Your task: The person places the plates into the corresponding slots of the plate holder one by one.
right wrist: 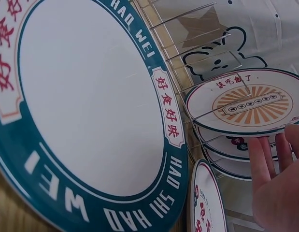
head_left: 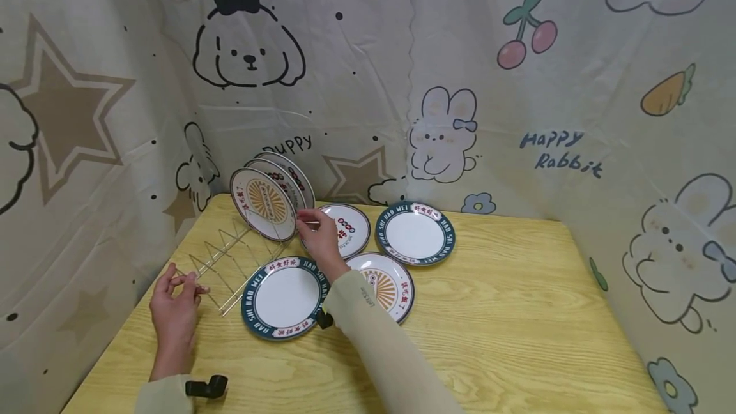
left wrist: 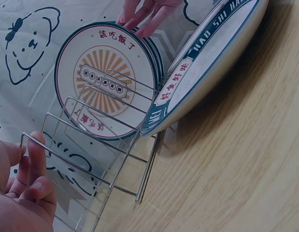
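A wire plate rack (head_left: 236, 267) lies along the table's left side, with three plates upright in its far slots. The foremost is a white plate with an orange sunburst (head_left: 263, 204), also facing the left wrist view (left wrist: 106, 79). My right hand (head_left: 322, 238) holds this plate by its right rim, fingers at the edge in the right wrist view (right wrist: 279, 179). At the rack's near end, my left hand (head_left: 175, 312) pinches the end wire between thumb and fingers (left wrist: 37, 154). Behind the sunburst plate, two plates (head_left: 301, 177) are partly hidden.
Several plates lie on the wooden table (head_left: 506, 312): a teal-rimmed plate (head_left: 287, 299) right beside the rack, another teal-rimmed plate (head_left: 415, 233) farther back, a white plate (head_left: 353, 225) and a sunburst plate (head_left: 397, 286) partly under my right sleeve. A patterned cloth (head_left: 356, 82) hangs behind.
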Tool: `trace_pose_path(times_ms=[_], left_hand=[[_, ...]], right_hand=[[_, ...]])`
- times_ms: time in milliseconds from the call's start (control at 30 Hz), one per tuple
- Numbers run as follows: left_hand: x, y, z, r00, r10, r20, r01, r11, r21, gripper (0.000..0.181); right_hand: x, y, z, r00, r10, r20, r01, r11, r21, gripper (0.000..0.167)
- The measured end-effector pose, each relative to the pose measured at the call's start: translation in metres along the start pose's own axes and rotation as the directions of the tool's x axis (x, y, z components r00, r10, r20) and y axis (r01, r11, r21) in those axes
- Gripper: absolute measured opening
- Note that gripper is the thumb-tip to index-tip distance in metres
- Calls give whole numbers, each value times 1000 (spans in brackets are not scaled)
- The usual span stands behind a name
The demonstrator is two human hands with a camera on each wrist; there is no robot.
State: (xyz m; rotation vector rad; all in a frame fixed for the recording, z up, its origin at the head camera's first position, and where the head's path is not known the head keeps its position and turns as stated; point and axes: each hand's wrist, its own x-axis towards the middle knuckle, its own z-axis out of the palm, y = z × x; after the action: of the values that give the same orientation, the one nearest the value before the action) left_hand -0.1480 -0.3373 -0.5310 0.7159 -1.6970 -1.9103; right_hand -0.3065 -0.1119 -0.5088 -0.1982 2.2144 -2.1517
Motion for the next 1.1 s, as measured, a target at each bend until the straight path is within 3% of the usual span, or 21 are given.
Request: trace_pose_path(times_ms=[300, 533, 733, 900, 1100], left_hand=[[1, 1, -3, 1000, -2, -9, 2, 1000, 7, 66], [3, 4, -4, 1000, -2, -9, 1, 1000, -5, 65], [5, 7, -6, 1000, 1, -14, -1, 1000, -25, 66], [5, 7, -7, 1000, 3, -18, -4, 1000, -16, 66], [1, 2, -3, 1000, -1, -1, 1, 1000, 22, 67]], right_hand=[[-1, -6, 0, 999, 28, 27, -27, 1000, -13, 22], [-1, -11, -3, 997, 44, 59, -47, 998, 38, 21], [-2, -21, -11, 996, 10, 90, -16, 998, 61, 24], [-3, -22, -33, 994, -28, 109, 26, 1000, 18, 28], [-9, -23, -84, 994, -47, 96, 49, 999, -20, 28]])
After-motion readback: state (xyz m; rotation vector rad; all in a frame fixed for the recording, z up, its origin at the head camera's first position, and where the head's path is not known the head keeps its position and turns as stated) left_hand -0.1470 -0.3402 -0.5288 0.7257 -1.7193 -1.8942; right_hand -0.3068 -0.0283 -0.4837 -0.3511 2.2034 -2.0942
